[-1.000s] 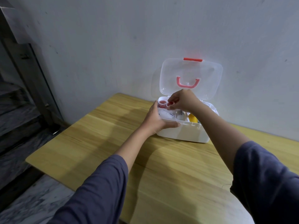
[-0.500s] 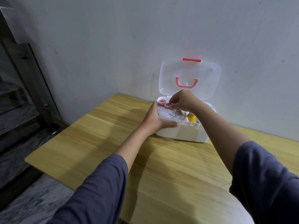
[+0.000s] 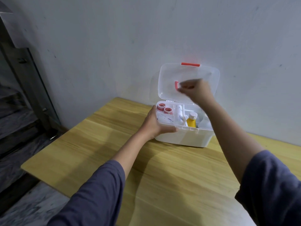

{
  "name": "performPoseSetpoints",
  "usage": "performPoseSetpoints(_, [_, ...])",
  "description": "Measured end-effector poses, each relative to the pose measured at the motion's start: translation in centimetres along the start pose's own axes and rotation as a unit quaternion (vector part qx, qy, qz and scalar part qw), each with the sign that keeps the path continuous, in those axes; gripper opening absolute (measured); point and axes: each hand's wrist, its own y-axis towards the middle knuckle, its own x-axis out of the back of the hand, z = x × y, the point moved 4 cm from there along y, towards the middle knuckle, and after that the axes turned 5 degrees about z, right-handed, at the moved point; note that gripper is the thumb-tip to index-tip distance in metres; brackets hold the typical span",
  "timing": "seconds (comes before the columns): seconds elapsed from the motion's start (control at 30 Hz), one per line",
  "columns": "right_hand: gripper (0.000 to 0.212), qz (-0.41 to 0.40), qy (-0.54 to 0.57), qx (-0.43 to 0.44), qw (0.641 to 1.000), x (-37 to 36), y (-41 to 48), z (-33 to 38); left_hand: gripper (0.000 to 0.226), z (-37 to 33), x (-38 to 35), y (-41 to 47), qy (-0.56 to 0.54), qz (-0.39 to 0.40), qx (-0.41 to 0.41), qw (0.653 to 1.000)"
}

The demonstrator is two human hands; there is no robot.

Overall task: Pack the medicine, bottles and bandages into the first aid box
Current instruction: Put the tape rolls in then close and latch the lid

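The white first aid box stands on the wooden table by the wall, its clear lid upright. Inside its top tray lie two red-and-white tape rolls, a white tube and flat packets. A yellow bottle with a white cap stands in the deeper part. My left hand grips the box's front left corner. My right hand is raised in front of the lid near its red handle, blurred; I cannot tell whether it touches the lid.
A grey wall rises right behind the box. A dark metal frame and stone steps lie off the table's left edge. Bare tabletop stretches in front of the box.
My right hand let go of the second tape roll in the tray and rose from the box up to the lid. The left hand stayed on the box corner.
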Motion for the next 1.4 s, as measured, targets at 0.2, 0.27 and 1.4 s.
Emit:
performPoseSetpoints(0.2, [0.029, -0.236, 0.06, -0.026, 0.969, 5.3, 1.0, -1.7, 0.108, 1.4, -0.5, -1.8, -0.032, 0.021, 0.006, 0.999])
performPoseSetpoints(0.27, [0.031, -0.224, 0.064, -0.06, 0.971, 4.9, 1.5, -2.7, 0.108, 2.0, -0.5, -2.4, -0.037, 0.025, 0.011, 0.999])
performPoseSetpoints(1.4, [0.027, -0.17, 0.111, 0.1, 0.974, -1.1, -6.7, -7.9, 0.101, 1.0, 3.5, 2.4, -0.04, -0.096, -0.092, 0.99])
